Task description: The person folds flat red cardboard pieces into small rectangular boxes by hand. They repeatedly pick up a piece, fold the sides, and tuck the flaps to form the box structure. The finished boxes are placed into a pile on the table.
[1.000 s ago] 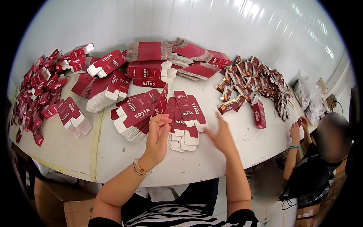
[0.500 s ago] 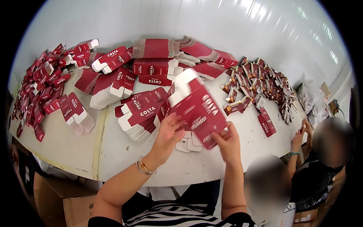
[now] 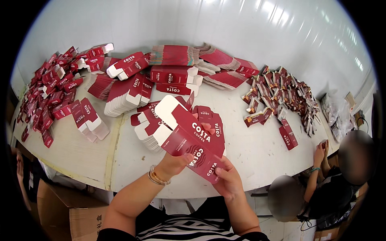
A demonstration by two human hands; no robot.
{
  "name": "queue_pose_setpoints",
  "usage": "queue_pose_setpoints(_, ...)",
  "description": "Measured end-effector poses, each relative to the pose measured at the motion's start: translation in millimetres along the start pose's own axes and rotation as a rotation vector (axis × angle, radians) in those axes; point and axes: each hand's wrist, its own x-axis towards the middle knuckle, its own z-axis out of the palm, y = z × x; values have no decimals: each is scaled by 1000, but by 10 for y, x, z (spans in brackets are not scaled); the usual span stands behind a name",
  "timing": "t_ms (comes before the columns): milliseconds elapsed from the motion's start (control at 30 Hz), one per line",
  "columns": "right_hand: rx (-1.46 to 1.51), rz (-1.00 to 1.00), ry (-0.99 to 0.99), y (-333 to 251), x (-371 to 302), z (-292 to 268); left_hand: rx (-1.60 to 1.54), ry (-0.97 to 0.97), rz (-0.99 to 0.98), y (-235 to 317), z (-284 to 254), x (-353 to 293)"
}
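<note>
A dark red carton with white end flaps (image 3: 185, 138) is held up in front of me, tilted, its flaps pointing to the upper left. My left hand (image 3: 173, 164) grips its lower left edge, thumb on the printed face, with fingertips showing past the far side. At the lower right end, my right hand (image 3: 230, 180) is closed on the carton, thumb on top. Another red panel (image 3: 217, 118) shows behind it; whether it belongs to the same carton I cannot tell. A stack of flat red cartons (image 3: 146, 136) lies partly hidden behind the held one.
More flat-carton stacks (image 3: 173, 55) line the back of the white table (image 3: 249, 160). Small red boxes (image 3: 52, 96) heap up at the left, and small brown-red packs (image 3: 281, 90) at the right. One red box (image 3: 288, 136) lies apart. Other people (image 3: 329, 188) sit at the right.
The carton has come nearer to me and turned so its printed face lies flatter to view. My left hand has gone from loosely spread fingers to gripping its edge; my right hand has moved lower.
</note>
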Motion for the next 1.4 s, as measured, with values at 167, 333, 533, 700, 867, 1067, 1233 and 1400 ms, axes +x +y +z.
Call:
queue_pose_setpoints(167, -40, -36, -34, 20, -27, -42, -27, -21, 16, -40, -24, 1)
queue_pose_setpoints(333, -14, 14, -66, -6, -23, 8, -75, -67, -70, 23, 13, -11)
queue_pose_setpoints(533, -23, -28, 100, 27, 60, 4, 190, -247, -63, -21, 54, -66)
queue_pose_setpoints(700, -24, -39, 105, 60, 38, 75, 326, -155, -81, -61, -30, -179)
queue_pose_setpoints(867, -41, 23, 24, 61, -43, 48, 301, -165, -3, -53, 29, -109)
queue_pose_setpoints(1067, -195, -50, -163, 172, 6, -147, 362, 242, -47, -43, -139, -164)
queue_pose_setpoints(1233, -536, -599, -216, 0, 34, 65, 542, 91, -133, -55, -55, -179)
queue_pose_setpoints(1400, -868, -841, -198, 83, 60, 20, 593, -23, 192, -274, 33, -202)
